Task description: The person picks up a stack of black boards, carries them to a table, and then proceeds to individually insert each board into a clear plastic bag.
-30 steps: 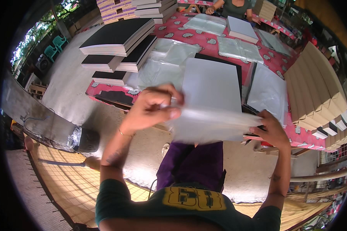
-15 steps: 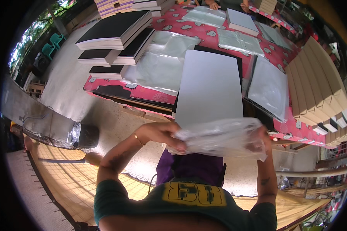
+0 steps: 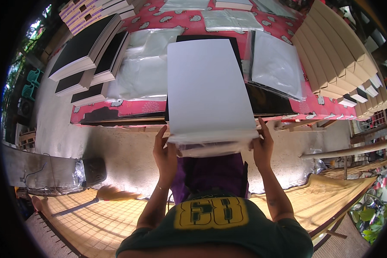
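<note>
Between your left hand [image 3: 164, 158] and right hand [image 3: 262, 149], clear plastic film [image 3: 219, 147] lies bunched across the near end of a white rectangular sheet [image 3: 208, 86]. Fingers: on both sides you have them extended, at the sheet's near corners and close to the film's ends; whether they pinch the film cannot be told, thumbs being partly blurred or covered. The sheet runs away beyond your fingers onto the counter [image 3: 157, 107], its near end overhanging the edge. Under its far end, a black sheet [image 3: 185, 38] shows. Left of your fingers and farther off: clear plastic bags [image 3: 144, 71], then black-topped books [image 3: 88, 43], stacked. To their right and beyond: a plastic-wrapped white rectangle [image 3: 276, 64], then a row of brown cardboard pieces [image 3: 331, 56].
</note>
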Demonstrator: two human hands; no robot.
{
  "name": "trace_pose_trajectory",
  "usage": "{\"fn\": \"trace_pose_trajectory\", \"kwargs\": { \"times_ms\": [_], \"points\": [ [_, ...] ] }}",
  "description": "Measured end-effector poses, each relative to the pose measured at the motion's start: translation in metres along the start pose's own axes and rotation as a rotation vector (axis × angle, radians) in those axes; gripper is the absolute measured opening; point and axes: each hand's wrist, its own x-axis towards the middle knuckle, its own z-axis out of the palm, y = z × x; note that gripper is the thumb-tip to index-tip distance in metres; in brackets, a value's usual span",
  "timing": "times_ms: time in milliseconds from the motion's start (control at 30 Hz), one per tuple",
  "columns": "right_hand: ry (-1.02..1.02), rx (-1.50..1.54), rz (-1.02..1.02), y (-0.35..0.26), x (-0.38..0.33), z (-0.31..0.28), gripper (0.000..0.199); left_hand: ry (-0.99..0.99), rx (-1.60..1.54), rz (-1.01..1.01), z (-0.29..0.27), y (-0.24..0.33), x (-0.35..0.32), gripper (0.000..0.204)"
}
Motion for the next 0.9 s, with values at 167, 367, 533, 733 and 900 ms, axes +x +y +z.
{"fn": "trace_pose_trajectory", "kwargs": {
  "times_ms": [167,367,533,733,900],
  "points": [
    [0.047,0.199,-0.074,0.003,0.01,0.002,0.038,-0.041,-0.108,0.113,-0.013,-0.004,0.004,0.013],
    [-0.656,0.907,0.031,-0.114,0.034,-0.055,0.041,-0.354,-0.509,0.082,-0.063,0.088,0.025,0.019],
    [-0.621,1.122,-0.154,-0.209,0.121,0.003,0.041,-0.52,-1.102,0.112,-0.027,0.178,0.122,0.027],
    [-0.438,1.191,0.254,-0.113,0.225,0.053,0.021,-0.588,-1.045,-0.024,-0.001,0.078,0.242,0.019],
    [-0.402,0.982,0.368,0.016,0.238,0.069,0.026,-0.462,-0.796,-0.239,-0.061,-0.082,0.258,0.024]
  ]
}}
